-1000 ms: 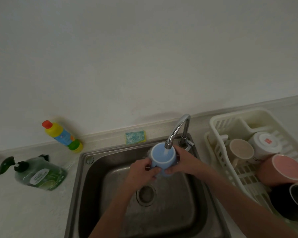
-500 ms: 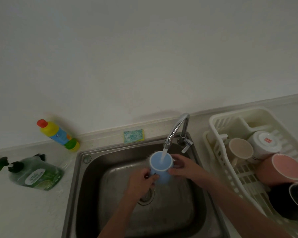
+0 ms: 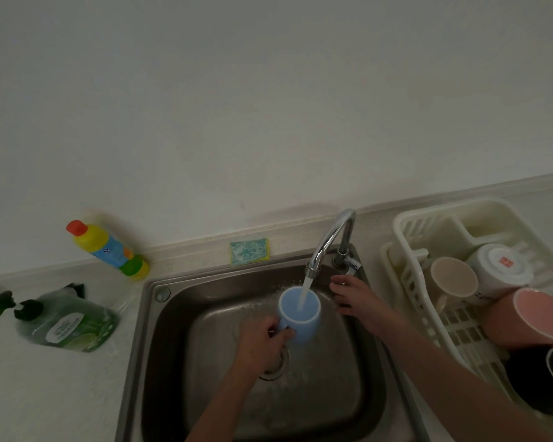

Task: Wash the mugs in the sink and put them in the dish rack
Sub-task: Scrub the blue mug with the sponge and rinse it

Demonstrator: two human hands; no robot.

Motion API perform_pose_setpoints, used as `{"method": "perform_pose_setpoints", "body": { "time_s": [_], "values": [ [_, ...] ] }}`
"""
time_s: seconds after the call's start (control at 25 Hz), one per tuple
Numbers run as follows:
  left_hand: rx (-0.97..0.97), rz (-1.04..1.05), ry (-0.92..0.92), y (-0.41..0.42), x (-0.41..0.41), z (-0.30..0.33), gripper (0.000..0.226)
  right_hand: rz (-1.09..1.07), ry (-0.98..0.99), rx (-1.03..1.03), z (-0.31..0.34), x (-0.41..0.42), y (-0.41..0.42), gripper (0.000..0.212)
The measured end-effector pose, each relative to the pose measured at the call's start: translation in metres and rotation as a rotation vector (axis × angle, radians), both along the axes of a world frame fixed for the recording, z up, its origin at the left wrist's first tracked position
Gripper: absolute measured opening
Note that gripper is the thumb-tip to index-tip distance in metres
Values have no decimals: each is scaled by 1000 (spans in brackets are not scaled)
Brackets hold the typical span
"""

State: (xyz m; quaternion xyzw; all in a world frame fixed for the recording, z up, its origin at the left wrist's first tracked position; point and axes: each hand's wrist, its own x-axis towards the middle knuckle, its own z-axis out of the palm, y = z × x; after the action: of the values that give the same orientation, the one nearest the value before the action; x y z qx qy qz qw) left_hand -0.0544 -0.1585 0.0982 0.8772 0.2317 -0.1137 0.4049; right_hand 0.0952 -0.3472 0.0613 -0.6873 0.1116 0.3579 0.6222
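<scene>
Water from the curved chrome tap (image 3: 331,240) fills the pale blue plastic mug (image 3: 299,314) we grip by its handle with our left hand (image 3: 262,344) to rinse it, our right hand (image 3: 353,296) loose-fingered beside it, holding nothing.

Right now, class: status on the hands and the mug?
Left hand grips blue mug by handle, under running faucet. Right hand open, off mug. Nothing blocking.

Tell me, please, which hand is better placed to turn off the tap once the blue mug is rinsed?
The right hand: it is free, fingers spread, just beside the faucet base and its handle. The left hand grips the blue mug by its handle under the running water.
</scene>
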Motion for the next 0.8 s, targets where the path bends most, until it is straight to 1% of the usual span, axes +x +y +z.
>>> {"method": "perform_pose_setpoints", "body": {
  "time_s": [0.08,0.2,0.36,0.48,0.6,0.72,0.8],
  "values": [
    [-1,10,-3,-1,0,2,16,-30,19,0,-4,5,1,27],
    [-26,27,10,0,1,0,14,-96,70,51,-5,9,0,29],
    [-39,28,16,-1,3,-2,11,-195,43,74,-3,12,0,30],
    [-50,25,18,-2,2,-2,12,-293,35,130,-5,19,-4,36],
    [-61,37,29,-1,4,-4,10,-316,8,167,-3,25,-9,41],
    [-70,40,36,-1,6,-2,13,-325,-31,152,2,30,-10,44],
    [-72,40,26,0,9,-1,14,-356,-59,142,7,38,-13,50]
  ]
}}
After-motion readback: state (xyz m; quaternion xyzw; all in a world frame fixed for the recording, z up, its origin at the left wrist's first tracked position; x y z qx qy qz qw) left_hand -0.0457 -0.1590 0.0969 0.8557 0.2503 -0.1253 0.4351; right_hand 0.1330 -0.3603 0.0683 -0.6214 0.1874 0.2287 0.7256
